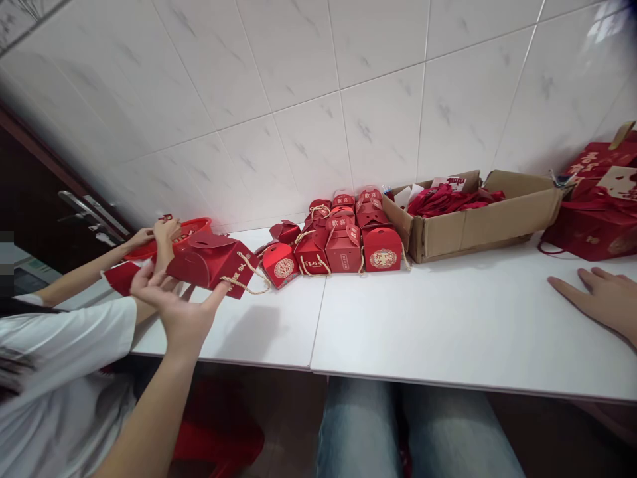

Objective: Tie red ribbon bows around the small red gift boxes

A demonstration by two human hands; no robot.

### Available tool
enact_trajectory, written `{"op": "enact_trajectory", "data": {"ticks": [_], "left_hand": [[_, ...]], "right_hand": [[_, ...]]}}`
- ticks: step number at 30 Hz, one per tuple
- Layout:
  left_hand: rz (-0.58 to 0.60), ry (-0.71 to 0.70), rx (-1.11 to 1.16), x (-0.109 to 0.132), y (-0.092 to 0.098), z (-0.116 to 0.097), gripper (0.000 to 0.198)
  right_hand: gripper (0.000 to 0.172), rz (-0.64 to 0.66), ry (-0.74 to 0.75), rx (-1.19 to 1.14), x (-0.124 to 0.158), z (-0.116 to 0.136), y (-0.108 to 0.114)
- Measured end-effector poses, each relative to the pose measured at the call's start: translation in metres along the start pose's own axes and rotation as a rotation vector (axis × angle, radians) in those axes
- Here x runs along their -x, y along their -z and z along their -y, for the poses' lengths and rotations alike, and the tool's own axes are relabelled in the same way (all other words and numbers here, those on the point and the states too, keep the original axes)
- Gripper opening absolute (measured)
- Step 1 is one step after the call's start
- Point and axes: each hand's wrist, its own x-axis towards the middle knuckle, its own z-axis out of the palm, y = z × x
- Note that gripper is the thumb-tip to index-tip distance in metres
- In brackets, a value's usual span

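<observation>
Left hand (186, 312) is gripping a red box (212, 262) between thumb and fingers, forearm slanting up | box is hovering inward of the table's (448, 312) front edge | right hand (604, 302) is lying palm-down, released | other boxes (344, 245) are lining the back edge

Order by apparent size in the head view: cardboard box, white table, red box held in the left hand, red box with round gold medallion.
1. White table
2. Cardboard box
3. Held red box, perhaps partly from nearness
4. Medallion box
</observation>
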Motion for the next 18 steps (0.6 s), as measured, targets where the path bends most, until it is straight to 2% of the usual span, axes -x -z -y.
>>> {"op": "enact_trajectory", "data": {"ticks": [2,5,8,11,13,15,16,18], "left_hand": [[0.117,0.006,0.119,0.006,0.000,-0.019,0.093],[0.390,0.055,0.273,0.016,-0.012,-0.040,0.082],[0.556,0.112,0.325,0.025,-0.037,-0.052,0.075],[0.706,0.164,0.386,0.038,-0.070,-0.056,0.078],[0.834,0.171,0.449,0.052,-0.096,-0.054,0.078],[0.989,0.117,0.491,0.069,-0.123,-0.048,0.078],[1.078,0.073,0.500,0.078,-0.136,-0.044,0.081],[1.183,0.030,0.555,0.096,-0.159,-0.036,0.090]], "right_hand": [[0.078,0.082,-0.009,0.107,0.010,0.011,0.013],[0.080,0.104,-0.011,0.149,0.022,0.025,0.028],[0.073,0.086,0.009,0.101,0.027,0.030,0.034],[0.069,0.050,-0.008,0.010,0.031,0.031,0.037],[0.069,-0.082,-0.033,-0.085,0.035,0.036,0.041],[0.062,-0.311,-0.024,-0.185,0.038,0.048,0.051],[0.057,-0.432,-0.001,-0.223,0.039,0.057,0.059],[0.052,-0.534,0.111,-0.259,0.035,0.082,0.078]]}}
